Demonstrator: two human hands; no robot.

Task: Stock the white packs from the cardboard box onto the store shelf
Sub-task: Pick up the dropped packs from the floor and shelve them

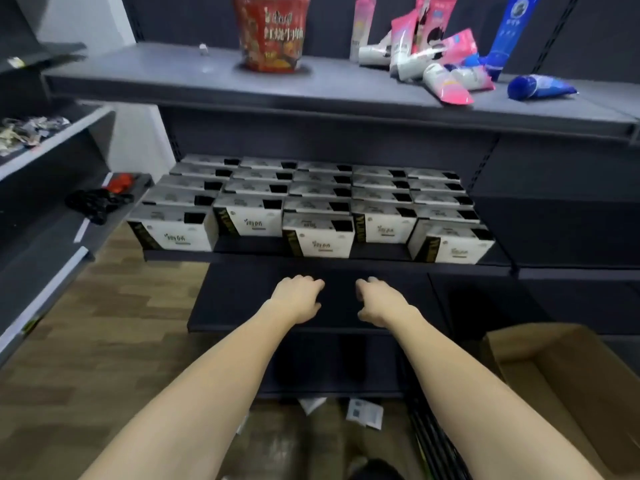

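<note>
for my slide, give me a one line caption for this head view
Both empty hands, left and right, hover below rows of white packs on the store shelf, cardboard box at right.

The middle shelf [242,244] is filled from back wall to front edge by five columns of white packs [325,237], while a red noodle cup [272,31] and scattered tubes [446,64] are carried by the upper shelf [156,74], and a cardboard box [571,386] is set on the floor [114,358].
</note>
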